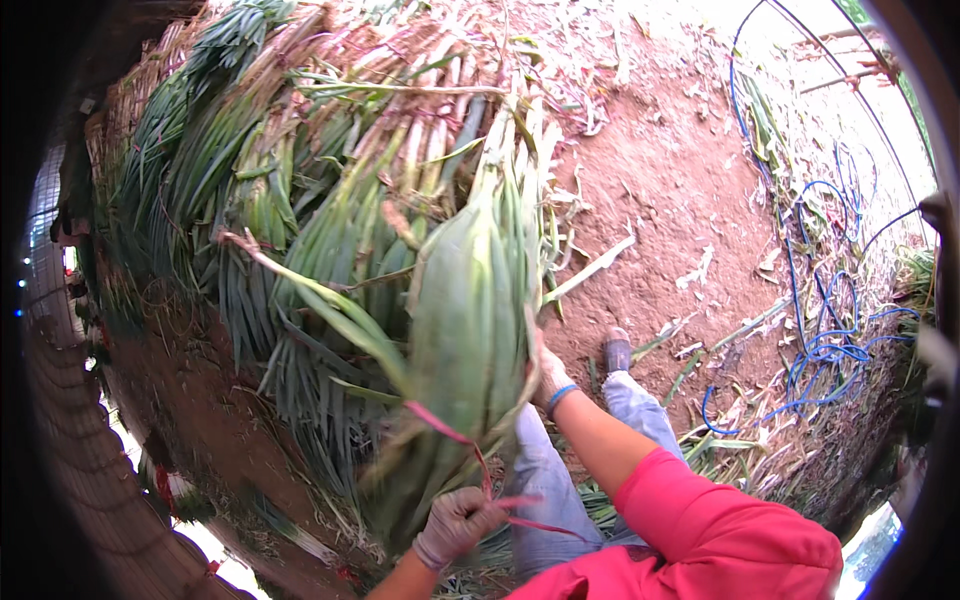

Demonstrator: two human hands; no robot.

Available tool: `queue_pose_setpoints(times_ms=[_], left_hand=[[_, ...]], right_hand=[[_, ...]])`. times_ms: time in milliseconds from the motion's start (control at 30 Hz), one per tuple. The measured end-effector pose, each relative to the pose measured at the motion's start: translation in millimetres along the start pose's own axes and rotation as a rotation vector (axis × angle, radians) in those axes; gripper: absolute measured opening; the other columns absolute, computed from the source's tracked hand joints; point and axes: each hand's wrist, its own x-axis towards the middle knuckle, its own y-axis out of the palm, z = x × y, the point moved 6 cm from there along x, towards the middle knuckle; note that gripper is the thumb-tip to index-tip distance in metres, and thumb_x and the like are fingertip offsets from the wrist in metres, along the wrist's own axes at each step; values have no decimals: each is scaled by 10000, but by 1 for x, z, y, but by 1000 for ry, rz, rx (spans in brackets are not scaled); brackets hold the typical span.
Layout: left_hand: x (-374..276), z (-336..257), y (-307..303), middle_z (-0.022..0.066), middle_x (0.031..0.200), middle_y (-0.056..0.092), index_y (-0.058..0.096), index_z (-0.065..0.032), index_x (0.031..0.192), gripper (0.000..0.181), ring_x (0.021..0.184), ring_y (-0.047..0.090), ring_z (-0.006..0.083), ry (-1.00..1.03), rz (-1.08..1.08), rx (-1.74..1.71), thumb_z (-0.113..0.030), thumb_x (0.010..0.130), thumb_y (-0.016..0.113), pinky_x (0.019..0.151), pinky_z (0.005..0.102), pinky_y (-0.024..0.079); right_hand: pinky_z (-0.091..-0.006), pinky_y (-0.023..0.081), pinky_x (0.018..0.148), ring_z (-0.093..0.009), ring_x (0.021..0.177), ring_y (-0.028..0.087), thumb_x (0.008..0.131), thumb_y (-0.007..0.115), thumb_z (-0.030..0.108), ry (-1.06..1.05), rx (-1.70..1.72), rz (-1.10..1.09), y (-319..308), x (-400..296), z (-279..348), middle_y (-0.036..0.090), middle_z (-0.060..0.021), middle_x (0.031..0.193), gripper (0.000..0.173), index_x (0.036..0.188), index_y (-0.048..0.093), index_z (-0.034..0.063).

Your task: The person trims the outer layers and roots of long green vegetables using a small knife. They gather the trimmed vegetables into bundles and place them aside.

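A large bundle of green onions [472, 300] lies before me, its white root ends pointing away and its green leaves towards me. A pink tie strip [442, 424] runs around the leafy end. My left hand [459, 517], in a grey glove, pinches the strip near its loose ends, which are blurred. Against the bundle's right side rests my right hand [551, 375], with a blue band at the wrist. Its fingers are partly hidden behind the leaves, so its grip is unclear.
More green onion bundles [217, 142] are heaped to the left and beyond. On the right, a blue hose or rope [832, 349] lies in loops over plant scraps. Brown soil [660, 202] with scattered leaf bits stretches between. My shoe [617, 351] stands on it.
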Motion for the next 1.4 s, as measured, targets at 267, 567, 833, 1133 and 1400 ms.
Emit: queue_pose_setpoints(times_ms=[267, 567, 833, 1133, 1400], left_hand=[[-9, 290, 25, -43, 551, 412, 549, -143, 702, 251, 391, 338, 88, -980, -758, -745, -299, 865, 659, 357, 247, 255], [-216, 405, -132, 204, 1069, 672, 504, -166, 1290, 421, 983, 626, 302, -840, -917, 82, -404, 947, 452, 904, 410, 461], [-430, 493, -200, 79, 726, 614, 671, -31, 1034, 335, 633, 581, 222, -875, -1184, -38, -332, 938, 560, 555, 350, 457], [5, 229, -168, 231, 968, 664, 604, -2, 1089, 475, 921, 640, 373, -319, -306, 747, -449, 933, 561, 820, 440, 482], [132, 198, -296, 295, 1340, 501, 290, 57, 1451, 884, 1236, 507, 392, -391, -1121, 144, -528, 873, 614, 1028, 393, 393]], right_hand=[[-307, 355, 435, -133, 515, 443, 968, 555, 256, 212, 93, 117, -210, -47, 12, 448, 23, 643, 99, 923, 513, 179], [-257, 280, 415, -57, 484, 367, 952, 594, 296, 467, -549, 35, -187, -119, 15, 390, 52, 615, 255, 844, 406, 163], [-278, 352, 400, -125, 466, 469, 933, 597, 319, 463, -626, 216, -158, -70, -32, 487, -3, 616, 275, 790, 448, 137], [-313, 385, 421, -151, 528, 494, 851, 661, 187, -357, -1132, 23, 88, -50, 85, 498, -17, 658, 203, 909, 474, 132], [-446, 513, 753, -367, 861, 662, 907, 496, 485, -1081, -2037, -152, 301, 43, 194, 666, -235, 939, 541, 1278, 467, 92]])
